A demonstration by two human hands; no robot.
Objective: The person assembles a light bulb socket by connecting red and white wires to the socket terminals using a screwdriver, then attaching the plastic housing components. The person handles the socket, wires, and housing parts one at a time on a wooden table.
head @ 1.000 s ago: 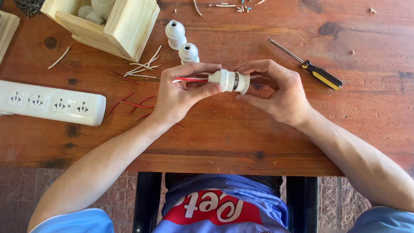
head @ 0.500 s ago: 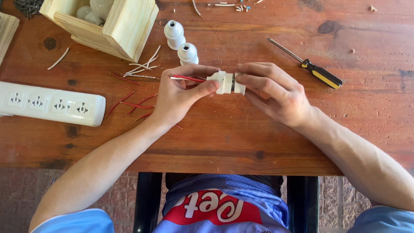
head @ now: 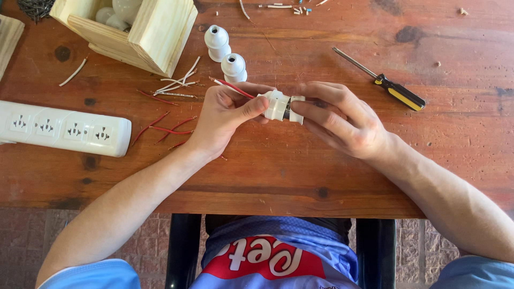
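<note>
Both hands meet over the middle of a wooden table (head: pixel 300 171). My left hand (head: pixel 227 115) pinches the left part of a white lamp socket (head: pixel 281 106), thumb on its collar, with a red wire (head: pixel 233 88) running out from under the fingers. My right hand (head: pixel 342 120) grips the socket's right end with thumb and fingers. The socket lies sideways between the hands, just above the tabletop.
Two more white sockets (head: pixel 225 53) stand behind the hands. A wooden box (head: pixel 152 32) holding bulbs sits at the back left, a white power strip (head: pixel 64 128) at the left, a black-and-yellow screwdriver (head: pixel 385 83) to the right. Cut red and white wire pieces (head: pixel 168 107) lie around.
The socket looks shorter between the hands than a second ago. My right hand's fingers have shifted closer around its right end. The arms have barely moved.
</note>
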